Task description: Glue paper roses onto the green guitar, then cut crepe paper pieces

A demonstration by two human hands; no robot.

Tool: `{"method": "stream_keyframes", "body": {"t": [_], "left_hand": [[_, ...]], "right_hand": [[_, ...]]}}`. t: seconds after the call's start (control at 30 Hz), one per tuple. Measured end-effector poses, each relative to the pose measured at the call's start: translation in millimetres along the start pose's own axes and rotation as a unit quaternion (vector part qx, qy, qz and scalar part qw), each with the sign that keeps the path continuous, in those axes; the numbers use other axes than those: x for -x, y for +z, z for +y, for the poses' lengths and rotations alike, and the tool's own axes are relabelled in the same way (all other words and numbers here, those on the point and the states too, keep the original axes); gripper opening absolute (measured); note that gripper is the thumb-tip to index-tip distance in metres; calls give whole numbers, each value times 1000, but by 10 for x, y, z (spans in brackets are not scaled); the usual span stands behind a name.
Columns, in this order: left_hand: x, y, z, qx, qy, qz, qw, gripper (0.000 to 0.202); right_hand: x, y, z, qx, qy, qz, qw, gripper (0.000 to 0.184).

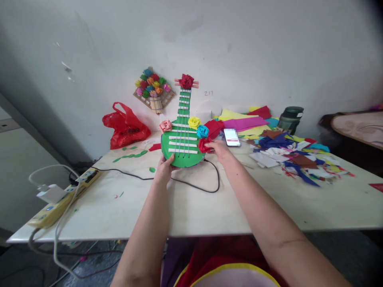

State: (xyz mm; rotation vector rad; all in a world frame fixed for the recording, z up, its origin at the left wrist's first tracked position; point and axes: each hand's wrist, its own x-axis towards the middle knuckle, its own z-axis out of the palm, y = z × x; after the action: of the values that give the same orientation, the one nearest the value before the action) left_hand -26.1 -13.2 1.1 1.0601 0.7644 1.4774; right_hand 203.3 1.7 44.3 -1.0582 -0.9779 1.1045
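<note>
Lute [183,126] above left hand [164,170], which clamps its bottom edge; right hand [219,149] pinches its lower red flower [203,146].

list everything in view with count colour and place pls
paper instrument: 1, green with white strips, above table
paper flowers: 5, two red, pink, yellow, blue, on instrument
flower decoration: 1, multicoloured, at wall
bag: 1, red, back left
leaf cutouts: several, green, left
phone: 1, screen lit, right
paper sheets: several, mixed, back right
scraps: many, mixed, right
bottle: 1, dark green, back right
power strip: 1, yellowish, left
charger: 1, white, on strip
cables: several, black, white, table and floor
table: 1, whitish, centre
wall: 1, white, behind
left hand: 1, bare, instrument's lower edge
right hand: 1, bare, lower red flower
</note>
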Motion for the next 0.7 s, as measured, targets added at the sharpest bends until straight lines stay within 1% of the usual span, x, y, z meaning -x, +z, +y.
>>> {"method": "stream_keyframes", "body": {"t": [0.23,0.47,0.63,0.7], "left_hand": [[15,10,11,-14,3,-1,1000,45],[-15,0,-25,-13,12,0,1000,48],[-21,4,-33,-2,12,5,1000,49],[-15,11,-28,-1,12,6,1000,49]], "right_hand": [[-12,6,14,-3,3,9,1000,13],[21,25,2,20,9,20,1000,18],[23,-19,-10,-8,20,-30,999,17],[18,-36,-8,-16,26,-30,999,16]]}}
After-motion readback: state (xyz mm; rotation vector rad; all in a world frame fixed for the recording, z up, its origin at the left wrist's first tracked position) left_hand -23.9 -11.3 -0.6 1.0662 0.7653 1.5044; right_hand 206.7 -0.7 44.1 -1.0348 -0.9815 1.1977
